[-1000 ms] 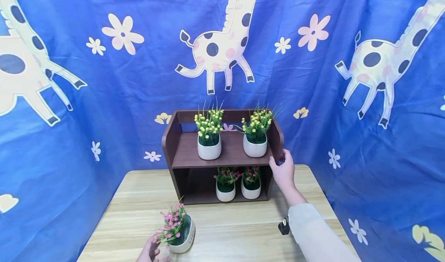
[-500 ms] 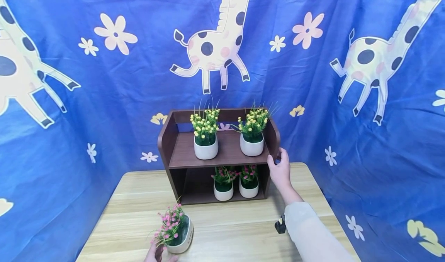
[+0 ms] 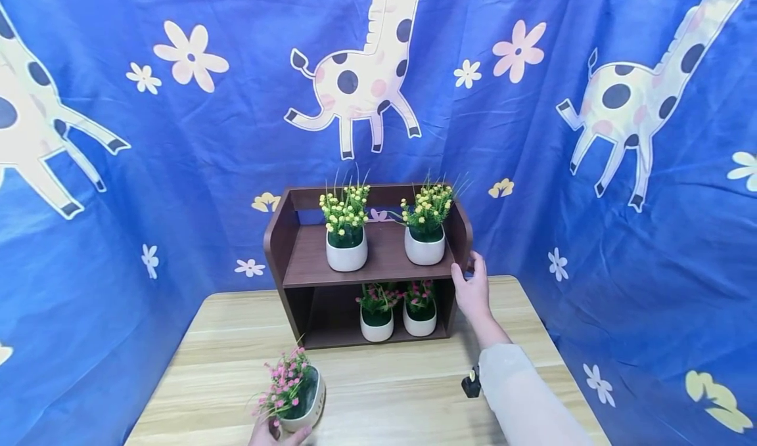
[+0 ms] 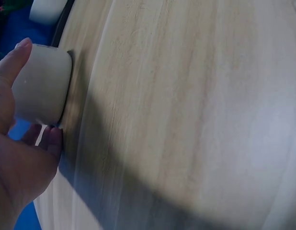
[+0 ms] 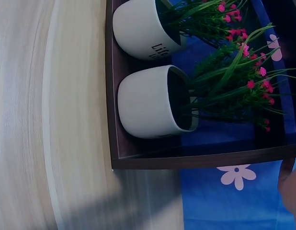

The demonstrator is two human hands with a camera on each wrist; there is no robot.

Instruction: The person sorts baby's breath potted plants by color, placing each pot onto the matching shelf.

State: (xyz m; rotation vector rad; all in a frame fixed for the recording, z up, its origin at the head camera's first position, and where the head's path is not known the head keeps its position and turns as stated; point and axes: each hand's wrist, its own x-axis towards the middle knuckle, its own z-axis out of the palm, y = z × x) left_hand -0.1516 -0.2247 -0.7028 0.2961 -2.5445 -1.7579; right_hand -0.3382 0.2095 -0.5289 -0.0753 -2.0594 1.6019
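At the front left of the table, my left hand [image 3: 275,435] is at a white pot of pink flowers [image 3: 313,403]. In the left wrist view the thumb lies along one side of the pot [image 4: 45,86] and the fingers bend at its other side. My right hand [image 3: 474,293] holds the right side panel of a dark brown two-tier shelf [image 3: 310,272], thumb in front and fingers behind. Two pots of yellow flowers [image 3: 346,257] stand on the upper tier. Below them are two pots of pink flowers [image 3: 376,330], toward the right of the lower tier.
The shelf stands at the back of a light wood table [image 3: 378,383]. A blue curtain [image 3: 236,137] printed with giraffes and flowers surrounds the table at the back and sides. A small black device [image 3: 471,383] sits at the right wrist.
My left hand has moved in to the right, closing around the front pot of pink flowers. The right hand keeps its hold on the shelf. The head view has shifted slightly.
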